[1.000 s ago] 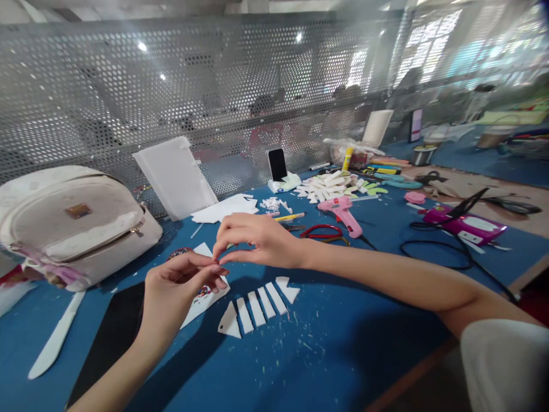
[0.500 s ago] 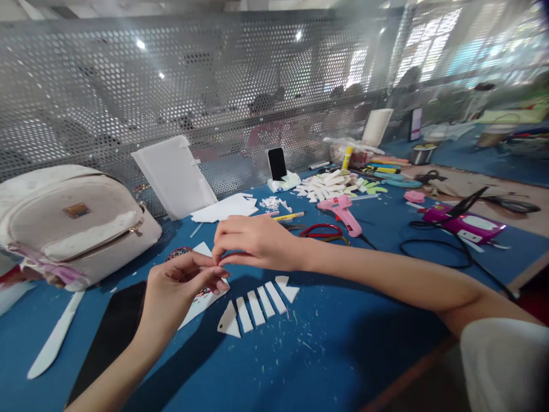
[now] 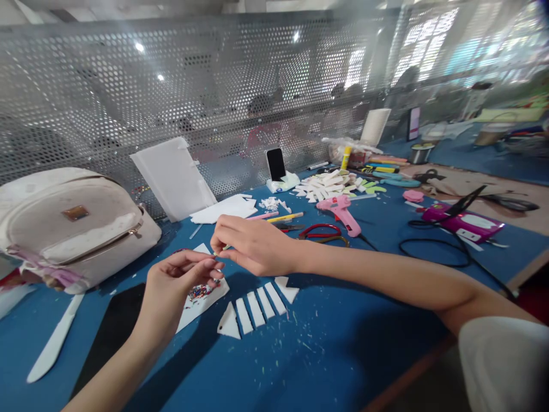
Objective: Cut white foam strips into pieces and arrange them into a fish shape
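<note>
My left hand (image 3: 182, 280) and my right hand (image 3: 253, 246) meet above the blue table, fingertips pinched close together. Whatever sits between them is too small to name; a thin greenish sliver shows by the right fingertips. Beneath the left fingers lies a white sheet (image 3: 189, 316) bearing a heap of small colourful beads or sequins (image 3: 199, 292), partly covered by the hand. Just in front of the right hand, several white pieces form a fish shape: a pointed head (image 3: 229, 322) with a dark hole, separate strips (image 3: 256, 309), and a notched tail (image 3: 287, 289).
A pink glue gun (image 3: 342, 214), red-handled tool (image 3: 321, 231) and piled white strips (image 3: 328, 184) lie beyond my right hand. A purple power strip (image 3: 465, 223) with black cable is at right. At left are a cream backpack (image 3: 86, 229), white knife (image 3: 55, 340) and black slab (image 3: 114, 337).
Both hands stay together with small finger movements. My right fingers have shifted slightly, and more of the colourful heap shows under my left hand.
</note>
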### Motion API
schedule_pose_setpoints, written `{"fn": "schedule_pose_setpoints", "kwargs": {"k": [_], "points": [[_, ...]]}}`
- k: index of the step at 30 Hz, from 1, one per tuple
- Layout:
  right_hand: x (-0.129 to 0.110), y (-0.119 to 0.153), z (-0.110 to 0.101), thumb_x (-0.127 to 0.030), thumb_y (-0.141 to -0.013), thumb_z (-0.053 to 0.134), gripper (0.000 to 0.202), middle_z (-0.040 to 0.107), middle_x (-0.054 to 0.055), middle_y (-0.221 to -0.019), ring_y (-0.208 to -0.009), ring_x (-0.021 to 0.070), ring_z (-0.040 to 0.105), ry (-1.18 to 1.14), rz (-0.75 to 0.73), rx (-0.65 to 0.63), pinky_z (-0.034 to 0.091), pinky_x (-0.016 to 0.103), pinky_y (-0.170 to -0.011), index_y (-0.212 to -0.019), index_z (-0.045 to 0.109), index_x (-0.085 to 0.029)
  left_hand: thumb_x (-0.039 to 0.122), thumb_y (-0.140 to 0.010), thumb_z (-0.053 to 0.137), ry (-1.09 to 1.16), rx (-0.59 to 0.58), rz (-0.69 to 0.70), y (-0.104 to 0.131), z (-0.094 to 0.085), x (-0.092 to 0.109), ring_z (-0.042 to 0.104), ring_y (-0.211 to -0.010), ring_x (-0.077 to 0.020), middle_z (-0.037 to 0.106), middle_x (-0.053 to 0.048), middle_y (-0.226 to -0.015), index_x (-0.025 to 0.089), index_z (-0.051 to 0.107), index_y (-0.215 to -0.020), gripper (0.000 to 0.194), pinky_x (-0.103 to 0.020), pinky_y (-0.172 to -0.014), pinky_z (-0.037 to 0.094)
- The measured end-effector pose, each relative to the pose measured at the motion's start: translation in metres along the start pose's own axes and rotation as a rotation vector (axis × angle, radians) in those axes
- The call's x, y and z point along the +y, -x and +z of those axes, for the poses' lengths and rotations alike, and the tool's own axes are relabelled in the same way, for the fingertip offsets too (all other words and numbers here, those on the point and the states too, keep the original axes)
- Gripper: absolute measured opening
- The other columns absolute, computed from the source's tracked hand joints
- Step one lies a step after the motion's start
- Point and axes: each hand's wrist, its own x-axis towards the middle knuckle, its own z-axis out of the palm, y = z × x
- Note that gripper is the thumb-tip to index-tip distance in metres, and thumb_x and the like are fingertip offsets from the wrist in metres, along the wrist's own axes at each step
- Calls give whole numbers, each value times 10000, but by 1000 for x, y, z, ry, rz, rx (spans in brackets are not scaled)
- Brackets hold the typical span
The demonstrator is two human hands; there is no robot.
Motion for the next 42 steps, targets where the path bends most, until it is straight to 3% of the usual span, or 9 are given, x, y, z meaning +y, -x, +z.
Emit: {"fn": "schedule_pose_setpoints", "kwargs": {"k": [6, 11, 14, 17, 23, 35, 42], "points": [[-4, 0, 1, -169, -1006, 455, 78, 525, 67, -998, -903, 183, 498, -103, 53, 3, 421, 299, -759, -962, 519, -173, 390, -628, 930, 135, 86, -4, -4, -2, -1, 690, -657, -130, 733, -21, -700, 198, 773, -766, 283, -152, -570, 542], [-3, 1, 9, -114, -977, 499, 83, 514, 27, -967, -868, 150, 488, -507, 230, 5, 404, 282, -787, -935, 509, -184, 368, -632, 930, 204, 101, -12, -4, -2, -2, 679, -685, -116, 746, -22, -770, 200, 775, -770, 267, -124, -527, 505], [0, 2, 17, -135, -984, 515, 73, 526, 26, -952, -865, 147, 493, -621, 279, 2, 406, 276, -771, -925, 512, -177, 371, -612, 939, 229, 96, -10, -4, -1, -4, 677, -691, -114, 751, -27, -794, 201, 767, -738, 273, -112, -498, 484], [1, 2, 21, -143, -985, 525, 70, 537, 24, -937, -858, 144, 500, -669, 299, 10, 410, 274, -763, -922, 518, -172, 382, -585, 949, 245, 89, -11, -5, -1, -4, 684, -685, -119, 748, -27, -784, 204, 761, -714, 289, -112, -501, 496], [2, 1, 19, -160, -970, 560, 63, 543, 16, -925, -836, 140, 504, -704, 377, 90, 413, 280, -773, -907, 558, -168, 371, -580, 954, 248, 89, -17, -9, -4, -8, 721, -755, -138, 742, -18, -819, 214, 762, -726, 287, -164, -680, 586], [3, -1, 12, -162, -982, 526, 98, 581, 31, -983, -864, 132, 534, -739, 425, 152, 431, 275, -781, -962, 621, -151, 297, -676, 893, 185, -22, 86, -12, -7, -13, 635, -829, -108, 666, -5, -925, 215, 759, -701, 160, -167, -726, 538], [3, -1, 13, -167, -976, 541, 68, 604, 33, -992, -884, 135, 547, -733, 416, 160, 440, 279, -779, -968, 608, -156, 256, -729, 852, 159, -103, 194, -13, -7, -12, 600, -1001, -143, 619, -10, -989, 243, 768, -717, 86, -237, -907, 521]]}}
